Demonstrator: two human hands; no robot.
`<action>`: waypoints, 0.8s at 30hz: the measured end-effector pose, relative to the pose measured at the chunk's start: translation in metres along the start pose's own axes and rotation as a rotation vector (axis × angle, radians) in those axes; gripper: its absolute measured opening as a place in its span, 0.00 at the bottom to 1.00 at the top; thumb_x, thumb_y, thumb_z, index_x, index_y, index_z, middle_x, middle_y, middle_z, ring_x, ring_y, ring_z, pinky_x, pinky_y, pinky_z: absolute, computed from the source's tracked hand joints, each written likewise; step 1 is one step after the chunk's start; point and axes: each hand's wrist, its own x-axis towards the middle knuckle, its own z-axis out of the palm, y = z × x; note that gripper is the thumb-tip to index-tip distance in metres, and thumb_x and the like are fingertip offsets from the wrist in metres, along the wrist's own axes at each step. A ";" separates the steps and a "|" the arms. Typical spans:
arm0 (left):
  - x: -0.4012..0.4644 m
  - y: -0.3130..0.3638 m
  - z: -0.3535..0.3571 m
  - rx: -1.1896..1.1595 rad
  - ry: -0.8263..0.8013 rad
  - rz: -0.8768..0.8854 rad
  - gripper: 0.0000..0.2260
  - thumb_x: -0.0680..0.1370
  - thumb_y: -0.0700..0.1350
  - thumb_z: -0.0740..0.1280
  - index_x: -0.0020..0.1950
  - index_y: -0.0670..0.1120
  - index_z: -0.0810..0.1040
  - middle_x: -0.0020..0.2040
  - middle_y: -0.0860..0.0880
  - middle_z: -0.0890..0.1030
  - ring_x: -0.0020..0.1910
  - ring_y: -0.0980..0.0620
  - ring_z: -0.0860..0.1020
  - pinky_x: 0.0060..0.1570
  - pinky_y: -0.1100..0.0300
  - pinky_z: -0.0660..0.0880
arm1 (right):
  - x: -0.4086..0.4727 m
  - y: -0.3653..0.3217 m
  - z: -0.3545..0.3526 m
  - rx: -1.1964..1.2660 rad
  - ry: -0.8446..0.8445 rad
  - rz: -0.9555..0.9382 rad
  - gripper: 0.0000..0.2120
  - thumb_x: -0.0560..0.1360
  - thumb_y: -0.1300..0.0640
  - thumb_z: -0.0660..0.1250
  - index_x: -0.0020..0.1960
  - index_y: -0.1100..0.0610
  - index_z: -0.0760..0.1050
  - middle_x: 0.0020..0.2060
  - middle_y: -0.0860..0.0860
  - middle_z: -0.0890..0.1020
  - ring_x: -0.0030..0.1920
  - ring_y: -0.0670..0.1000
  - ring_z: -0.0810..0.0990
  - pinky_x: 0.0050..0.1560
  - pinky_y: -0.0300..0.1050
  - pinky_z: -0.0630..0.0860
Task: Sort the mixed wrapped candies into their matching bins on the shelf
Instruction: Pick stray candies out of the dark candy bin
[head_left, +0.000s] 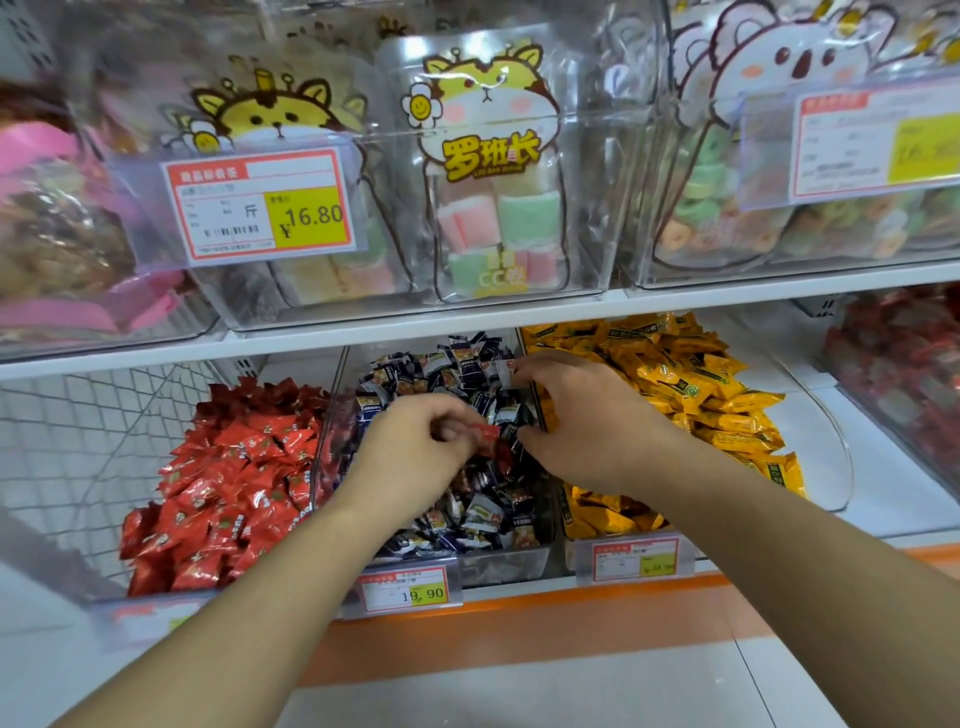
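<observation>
Both hands working over middle clear bin (511, 569) on lower shelf (519, 584), bin full of dark blue candies (483, 512). Left hand (415, 454) curling fingers, pinching red wrapped candy (485, 432) betw thumb & fingertips, just above blue pile. Right hand (576, 415) reaching in w/ fingers bent down among blue wrappers near divider (535, 400) to yellow side; can't tell if gripping anything. Sitting left of blue bin: heap of red candies (228, 493). Sitting right: yellow candies (691, 395) piled in own bin. Price tag (410, 592) reading 19.90 hanging on middle bin front. Upper shelf carrying clear bins w/ cartoon-animal bags of pastel sweets (488, 208), tag (262, 205) showing 16.80.
</observation>
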 end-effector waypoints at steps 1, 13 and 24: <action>-0.005 0.002 -0.008 -0.051 0.050 0.009 0.08 0.79 0.42 0.73 0.48 0.56 0.87 0.42 0.55 0.85 0.38 0.60 0.81 0.39 0.70 0.76 | 0.000 0.000 0.000 -0.003 -0.003 -0.001 0.25 0.77 0.53 0.71 0.72 0.52 0.72 0.71 0.46 0.72 0.71 0.51 0.71 0.69 0.46 0.73; -0.054 -0.024 -0.116 -0.078 0.513 -0.141 0.03 0.77 0.44 0.75 0.50 0.51 0.86 0.44 0.54 0.87 0.48 0.55 0.84 0.52 0.60 0.76 | -0.004 -0.012 -0.003 -0.033 -0.030 0.024 0.26 0.78 0.54 0.71 0.75 0.50 0.71 0.74 0.45 0.71 0.75 0.50 0.67 0.75 0.44 0.66; -0.025 0.012 -0.022 0.392 0.075 0.200 0.09 0.80 0.46 0.71 0.58 0.57 0.82 0.55 0.60 0.80 0.51 0.61 0.79 0.55 0.66 0.76 | -0.003 -0.011 -0.010 -0.025 -0.058 0.042 0.25 0.79 0.52 0.71 0.75 0.51 0.70 0.76 0.45 0.69 0.76 0.49 0.65 0.74 0.41 0.63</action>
